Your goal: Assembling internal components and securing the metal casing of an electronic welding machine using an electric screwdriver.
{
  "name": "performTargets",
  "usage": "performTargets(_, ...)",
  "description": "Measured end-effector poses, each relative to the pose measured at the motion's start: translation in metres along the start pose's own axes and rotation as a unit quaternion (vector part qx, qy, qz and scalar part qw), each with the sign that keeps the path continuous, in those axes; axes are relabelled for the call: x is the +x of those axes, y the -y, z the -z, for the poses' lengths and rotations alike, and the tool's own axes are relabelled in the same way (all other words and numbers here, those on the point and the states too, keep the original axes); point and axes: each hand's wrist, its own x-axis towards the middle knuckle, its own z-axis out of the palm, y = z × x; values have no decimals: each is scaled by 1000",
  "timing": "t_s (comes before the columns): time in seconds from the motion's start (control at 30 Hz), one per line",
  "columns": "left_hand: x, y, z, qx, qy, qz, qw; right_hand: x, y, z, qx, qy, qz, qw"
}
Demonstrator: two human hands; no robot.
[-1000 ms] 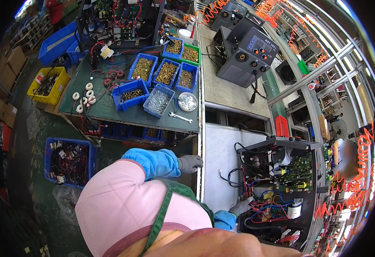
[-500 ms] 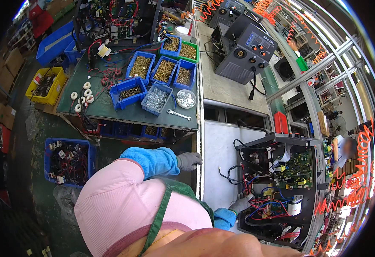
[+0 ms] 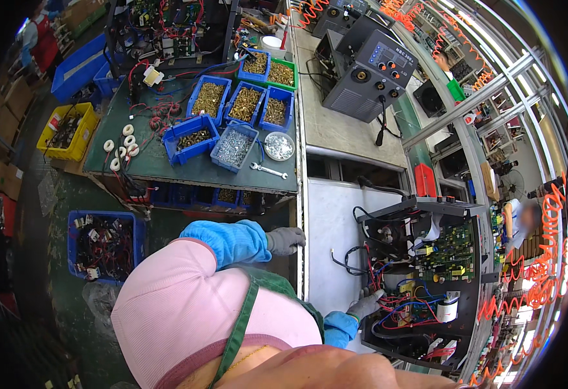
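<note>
My left hand (image 3: pixel 286 241), in a grey glove, rests against the pale edge rail (image 3: pixel 301 259) of the bench, its fingers curled at the rail. To the right my right hand (image 3: pixel 365 304), also gloved, reaches into an opened machine chassis (image 3: pixel 465 318) lying on the bench. Its fingers close on a bundle of red wires (image 3: pixel 394 302); the exact grip is partly hidden. Inside the chassis are a green circuit board (image 3: pixel 449 253), a white cylindrical part (image 3: pixel 447 311) and blue and red leads. A black cable (image 3: pixel 345 264) loops out onto the white bench surface (image 3: pixel 329 223).
A green table (image 3: pixel 167 170) at upper left carries blue bins of brass fittings (image 3: pixel 209 98), a bin of silver screws (image 3: pixel 234 148), a dish (image 3: pixel 279 146), a wrench (image 3: pixel 269 170) and white rings (image 3: pixel 127 141). Beyond stands a grey welding machine (image 3: pixel 368 84). A blue crate (image 3: pixel 139 243) sits on the floor.
The view has shifted very slightly. My right hand has risen a little among the wires; my left hand stays at the rail.
</note>
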Motion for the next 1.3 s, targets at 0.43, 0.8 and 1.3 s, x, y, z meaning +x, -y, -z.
performTargets(0.43, 0, 0, -1, -1, -7, -7, 1000, 3, -2, 2, 16, -3, -4, 1000)
performTargets(0.8, -2, -1, 0, 1, -5, -17, 1000, -15, -91, 16, -145, 142, 32, 979)
performTargets(1.3, 0, 1, -1, 16, -14, -10, 1000, -23, -76, 8, -173, 126, 17, 977)
